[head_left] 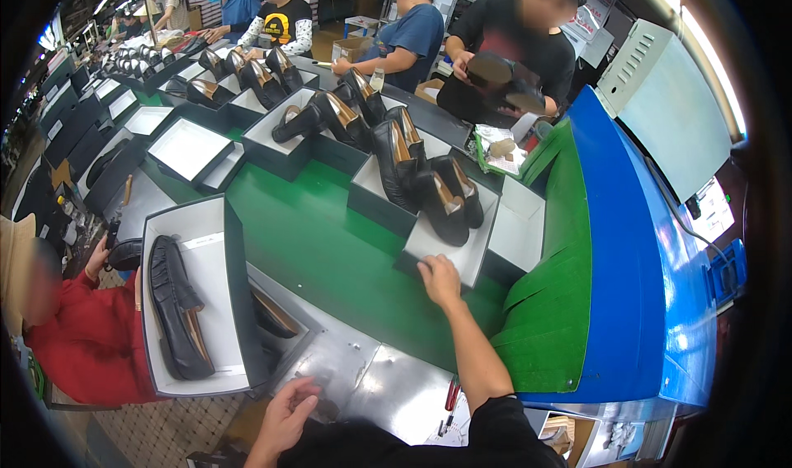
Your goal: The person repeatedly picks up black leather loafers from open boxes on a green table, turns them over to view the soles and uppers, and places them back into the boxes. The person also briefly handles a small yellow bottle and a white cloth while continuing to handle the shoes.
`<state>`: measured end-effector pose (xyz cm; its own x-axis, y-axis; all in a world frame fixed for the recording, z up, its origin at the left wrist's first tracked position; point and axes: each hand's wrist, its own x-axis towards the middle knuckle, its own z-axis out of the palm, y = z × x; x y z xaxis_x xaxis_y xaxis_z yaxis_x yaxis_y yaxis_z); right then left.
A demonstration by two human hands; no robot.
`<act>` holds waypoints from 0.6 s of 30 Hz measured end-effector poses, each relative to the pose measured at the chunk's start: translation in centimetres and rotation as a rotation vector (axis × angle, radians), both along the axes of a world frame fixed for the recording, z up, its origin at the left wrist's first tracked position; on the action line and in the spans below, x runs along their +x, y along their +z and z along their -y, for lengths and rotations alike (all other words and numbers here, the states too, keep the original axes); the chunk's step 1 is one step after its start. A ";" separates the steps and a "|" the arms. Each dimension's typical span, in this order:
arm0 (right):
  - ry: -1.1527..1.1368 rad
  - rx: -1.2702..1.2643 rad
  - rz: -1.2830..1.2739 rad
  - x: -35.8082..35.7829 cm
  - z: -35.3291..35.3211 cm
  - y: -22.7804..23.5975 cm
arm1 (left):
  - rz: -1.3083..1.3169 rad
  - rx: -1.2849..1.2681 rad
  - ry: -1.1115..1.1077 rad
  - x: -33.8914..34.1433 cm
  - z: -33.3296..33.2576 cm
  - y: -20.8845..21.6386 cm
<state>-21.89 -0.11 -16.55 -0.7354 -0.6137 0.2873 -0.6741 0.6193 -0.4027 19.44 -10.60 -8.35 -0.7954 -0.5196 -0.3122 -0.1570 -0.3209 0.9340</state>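
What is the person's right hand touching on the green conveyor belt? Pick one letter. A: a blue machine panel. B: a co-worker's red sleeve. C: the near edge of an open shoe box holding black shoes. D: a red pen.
C: the right hand rests on the near edge of the open shoe box, in which black shoes stand.

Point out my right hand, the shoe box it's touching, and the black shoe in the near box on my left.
right hand (439,278), head view, back of hand
shoe box (466,249), head view, white inner floor
black shoe (177,307), head view, upper
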 end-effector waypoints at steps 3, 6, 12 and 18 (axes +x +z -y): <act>0.008 -0.105 0.094 4.9 -1.3 1.2 | 0.014 -0.052 -0.092 -0.6 0.1 -0.3; 0.032 -0.093 0.135 8.9 -2.2 2.6 | -0.012 -0.080 -0.136 -1.4 0.0 -0.5; 0.201 -0.101 0.211 16.1 -3.0 4.4 | -0.071 -0.095 -0.216 -2.3 -1.1 -1.5; 0.346 0.062 0.464 22.6 -5.4 5.5 | -0.096 -0.068 -0.183 -1.5 -1.4 -2.7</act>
